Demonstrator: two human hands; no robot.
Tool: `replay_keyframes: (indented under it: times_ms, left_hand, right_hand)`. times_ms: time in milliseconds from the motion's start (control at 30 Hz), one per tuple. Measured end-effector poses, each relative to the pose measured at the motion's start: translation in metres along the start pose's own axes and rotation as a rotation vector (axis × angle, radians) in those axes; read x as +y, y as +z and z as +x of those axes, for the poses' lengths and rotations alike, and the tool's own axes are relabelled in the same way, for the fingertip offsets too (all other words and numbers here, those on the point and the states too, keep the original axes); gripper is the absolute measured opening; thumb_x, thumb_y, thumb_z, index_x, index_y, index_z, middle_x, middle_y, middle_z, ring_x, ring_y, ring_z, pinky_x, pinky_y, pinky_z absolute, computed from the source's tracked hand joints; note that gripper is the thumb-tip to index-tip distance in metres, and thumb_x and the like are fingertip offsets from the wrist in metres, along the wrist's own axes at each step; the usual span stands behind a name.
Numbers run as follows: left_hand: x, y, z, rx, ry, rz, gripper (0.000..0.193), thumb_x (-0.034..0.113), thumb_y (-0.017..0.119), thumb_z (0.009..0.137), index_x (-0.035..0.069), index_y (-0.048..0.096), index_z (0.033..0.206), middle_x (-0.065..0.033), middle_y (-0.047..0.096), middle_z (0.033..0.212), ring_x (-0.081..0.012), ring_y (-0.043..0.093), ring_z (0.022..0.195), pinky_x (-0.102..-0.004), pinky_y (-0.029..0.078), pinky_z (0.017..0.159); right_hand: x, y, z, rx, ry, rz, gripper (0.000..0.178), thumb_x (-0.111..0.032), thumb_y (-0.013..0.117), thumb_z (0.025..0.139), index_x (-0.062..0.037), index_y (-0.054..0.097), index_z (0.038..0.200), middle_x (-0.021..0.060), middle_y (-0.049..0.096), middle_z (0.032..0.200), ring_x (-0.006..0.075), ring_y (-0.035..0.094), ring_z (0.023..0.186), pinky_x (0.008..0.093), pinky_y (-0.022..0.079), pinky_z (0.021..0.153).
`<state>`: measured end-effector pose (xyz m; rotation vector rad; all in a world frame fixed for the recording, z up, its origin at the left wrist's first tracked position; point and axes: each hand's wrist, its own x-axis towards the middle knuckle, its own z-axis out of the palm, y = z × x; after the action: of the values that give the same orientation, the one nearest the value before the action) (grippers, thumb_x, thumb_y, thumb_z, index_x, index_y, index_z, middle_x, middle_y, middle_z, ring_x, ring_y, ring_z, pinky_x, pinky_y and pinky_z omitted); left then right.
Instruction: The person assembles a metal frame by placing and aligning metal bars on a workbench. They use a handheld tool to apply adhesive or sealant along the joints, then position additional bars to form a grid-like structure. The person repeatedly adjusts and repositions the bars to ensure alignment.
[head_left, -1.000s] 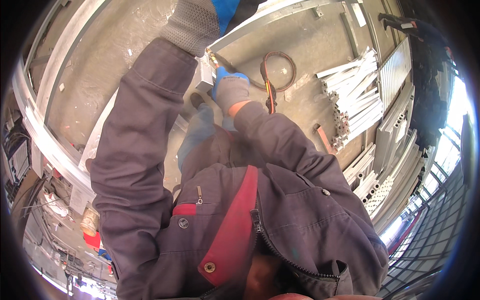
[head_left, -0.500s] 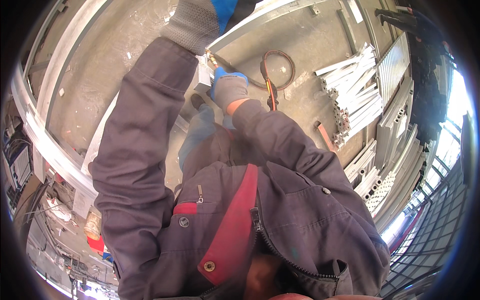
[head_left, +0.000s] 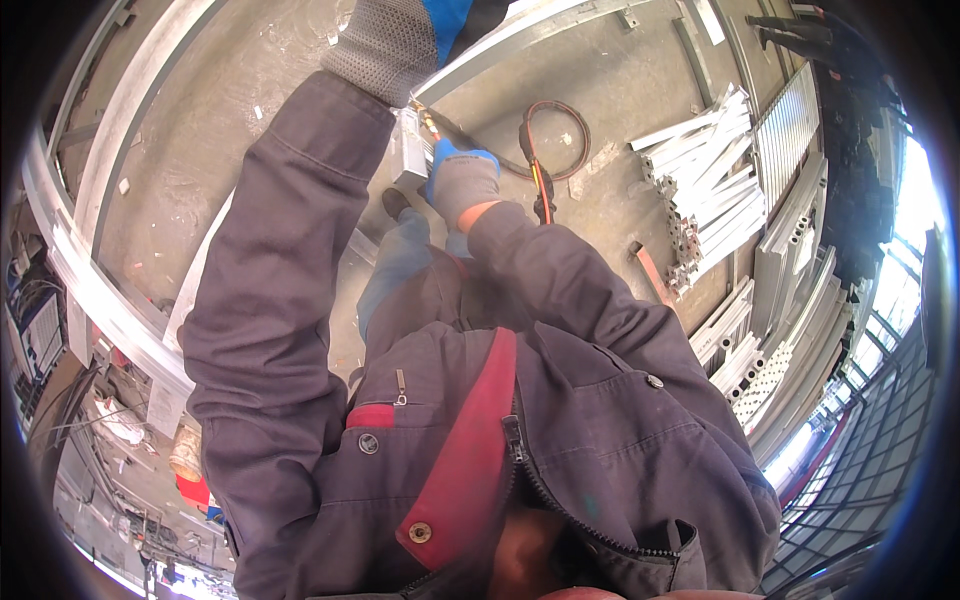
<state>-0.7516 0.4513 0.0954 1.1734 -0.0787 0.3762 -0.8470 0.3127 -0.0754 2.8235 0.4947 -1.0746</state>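
My right hand (head_left: pixel 468 182), in a grey glove with blue coating, is closed around what looks like a torch with brass-coloured fittings (head_left: pixel 429 121). The front of this tool reaches up beside a silver metal profile (head_left: pixel 411 150), close to the cuff of my left glove. My left hand (head_left: pixel 395 45), in a matching glove, is raised at the upper edge of the view. Its fingers are cut off there, next to a dark shape, so its grip is hidden. Behind the right hand a dark hose with an orange line (head_left: pixel 540 175) loops on the floor.
A pile of silver metal profiles (head_left: pixel 700 180) lies on the right, with longer tubes (head_left: pixel 780 330) stacked beyond it. Long pale beams (head_left: pixel 150 90) run along the left. A reddish bar (head_left: pixel 652 272) lies near the pile. A person's dark legs (head_left: pixel 790 30) show at upper right.
My right hand has shifted very slightly right and down with the torch. My left arm is almost unmoved.
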Motion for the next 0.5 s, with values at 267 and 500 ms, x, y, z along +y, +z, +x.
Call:
replay_keyframes:
  times_ms: [267, 500]
  left_hand:
    - [-0.006, 0.001, 0.001, -0.024, 0.030, -0.076, 0.019, 0.013, 0.076, 0.096, 0.007, 0.070, 0.112, 0.0029, 0.068, 0.097, -0.0070, 0.061, 0.087, -0.0247, 0.051, 0.074]
    - [-0.009, -0.001, 0.002, -0.013, 0.074, 0.007, 0.019, 0.012, 0.074, 0.097, 0.007, 0.069, 0.114, 0.0033, 0.068, 0.098, -0.0068, 0.061, 0.087, -0.0246, 0.051, 0.075]
  right_hand:
    - [0.007, 0.003, -0.006, -0.008, 0.014, 0.019, 0.057, -0.040, 0.082, 0.080, -0.0082, 0.063, 0.123, 0.0147, 0.077, 0.100, 0.0336, 0.074, 0.095, 0.0429, 0.057, 0.081]
    - [0.011, 0.000, -0.012, -0.021, 0.005, 0.037, 0.058, -0.044, 0.079, 0.082, -0.0081, 0.061, 0.125, 0.0158, 0.076, 0.099, 0.0359, 0.073, 0.095, 0.0446, 0.056, 0.081]
